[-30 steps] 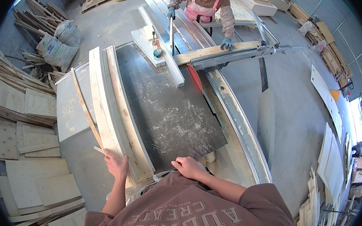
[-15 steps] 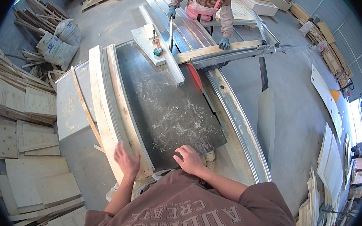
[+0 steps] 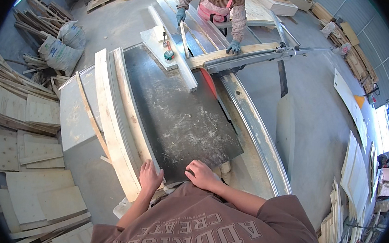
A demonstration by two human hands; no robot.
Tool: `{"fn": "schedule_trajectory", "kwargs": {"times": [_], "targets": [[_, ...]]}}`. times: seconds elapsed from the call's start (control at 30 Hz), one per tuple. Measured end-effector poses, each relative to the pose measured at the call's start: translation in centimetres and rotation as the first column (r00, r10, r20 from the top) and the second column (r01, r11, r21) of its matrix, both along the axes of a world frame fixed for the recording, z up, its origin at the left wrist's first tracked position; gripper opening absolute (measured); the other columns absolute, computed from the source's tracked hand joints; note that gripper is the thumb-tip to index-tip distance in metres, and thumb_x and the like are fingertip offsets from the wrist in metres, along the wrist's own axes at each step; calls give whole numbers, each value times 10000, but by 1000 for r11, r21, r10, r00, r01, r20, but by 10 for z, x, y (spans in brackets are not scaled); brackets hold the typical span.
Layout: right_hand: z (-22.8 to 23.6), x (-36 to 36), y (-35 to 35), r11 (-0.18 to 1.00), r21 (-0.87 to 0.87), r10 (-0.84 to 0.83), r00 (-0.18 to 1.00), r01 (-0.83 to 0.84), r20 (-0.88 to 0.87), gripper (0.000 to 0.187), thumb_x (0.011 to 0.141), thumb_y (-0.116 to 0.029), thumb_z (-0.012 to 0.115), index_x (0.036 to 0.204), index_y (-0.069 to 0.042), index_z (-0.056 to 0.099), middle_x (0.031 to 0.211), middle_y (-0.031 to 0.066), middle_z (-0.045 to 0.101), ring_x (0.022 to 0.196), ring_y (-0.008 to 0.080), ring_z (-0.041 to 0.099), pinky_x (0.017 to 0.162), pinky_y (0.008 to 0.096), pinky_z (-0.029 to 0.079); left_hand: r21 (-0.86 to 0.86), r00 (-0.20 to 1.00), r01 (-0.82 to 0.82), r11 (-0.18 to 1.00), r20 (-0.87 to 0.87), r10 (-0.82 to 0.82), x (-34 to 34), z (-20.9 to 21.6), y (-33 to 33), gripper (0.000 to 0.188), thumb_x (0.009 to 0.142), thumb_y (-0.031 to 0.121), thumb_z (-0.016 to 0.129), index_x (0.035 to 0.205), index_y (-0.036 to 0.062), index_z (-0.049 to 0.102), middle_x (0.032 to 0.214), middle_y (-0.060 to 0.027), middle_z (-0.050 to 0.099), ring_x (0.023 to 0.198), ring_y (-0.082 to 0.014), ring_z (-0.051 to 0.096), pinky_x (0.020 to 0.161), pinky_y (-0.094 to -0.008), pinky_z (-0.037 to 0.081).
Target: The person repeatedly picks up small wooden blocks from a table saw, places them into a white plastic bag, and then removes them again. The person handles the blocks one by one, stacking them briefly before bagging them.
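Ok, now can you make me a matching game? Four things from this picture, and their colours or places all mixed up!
Things:
1. Left hand of the person in the brown shirt
2. Table
3. Apron
4. Sacks

Colours or places:
A. mostly pink
B. dark, with pale dust on top
C. beside the wood sticks at the far left
D. at the near end of the long boards

Right pairs: 1-D, 2-B, 3-A, 4-C
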State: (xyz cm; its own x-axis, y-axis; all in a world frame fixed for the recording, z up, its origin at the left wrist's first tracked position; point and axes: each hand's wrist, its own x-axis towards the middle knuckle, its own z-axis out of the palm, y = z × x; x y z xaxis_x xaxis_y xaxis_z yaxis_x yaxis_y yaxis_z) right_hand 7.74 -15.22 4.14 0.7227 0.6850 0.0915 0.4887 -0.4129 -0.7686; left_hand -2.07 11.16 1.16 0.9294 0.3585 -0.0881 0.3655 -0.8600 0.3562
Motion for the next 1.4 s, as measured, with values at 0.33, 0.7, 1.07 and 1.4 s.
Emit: {"fn": "schedule_trajectory", "kwargs": {"times": [0.33,0.7,1.07,1.4], "targets": [[0,0,4,1000,3,13,1000,-13,-15,221,1009,-256,708,1044,-39,683,1073,116,635,1072,346,641,939,473,523,-21,1000,-11,1000,-25,11,5,10,3,560,886,322,815,1284,-47,678,1429,-215,669,1359,-441,614,1151,-484,498],[-3,0,4,1000,-4,9,999,-9,-38,214,1004,-252,712,1021,-40,688,1055,118,641,1053,351,651,924,478,527,-34,996,-26,999,-86,23,10,16,1,466,902,343,803,1157,-31,693,1318,-189,680,1265,-385,664,981,-485,591],[-5,0,5,1000,-19,17,999,-18,-45,210,1003,-252,712,1028,-44,694,1057,116,641,1054,348,651,927,478,526,-96,993,-107,990,-67,101,9,23,-1,529,890,338,816,1235,8,587,1216,-255,705,1010,-473,736,846,-548,605],[-3,0,7,1000,-17,18,999,-18,-29,207,1005,-255,709,1032,-50,696,1059,111,642,1054,342,652,929,475,526,-79,994,-98,992,-63,93,8,16,5,632,897,348,808,1376,8,575,1306,-270,711,1006,-480,746,863,-551,606]]}}
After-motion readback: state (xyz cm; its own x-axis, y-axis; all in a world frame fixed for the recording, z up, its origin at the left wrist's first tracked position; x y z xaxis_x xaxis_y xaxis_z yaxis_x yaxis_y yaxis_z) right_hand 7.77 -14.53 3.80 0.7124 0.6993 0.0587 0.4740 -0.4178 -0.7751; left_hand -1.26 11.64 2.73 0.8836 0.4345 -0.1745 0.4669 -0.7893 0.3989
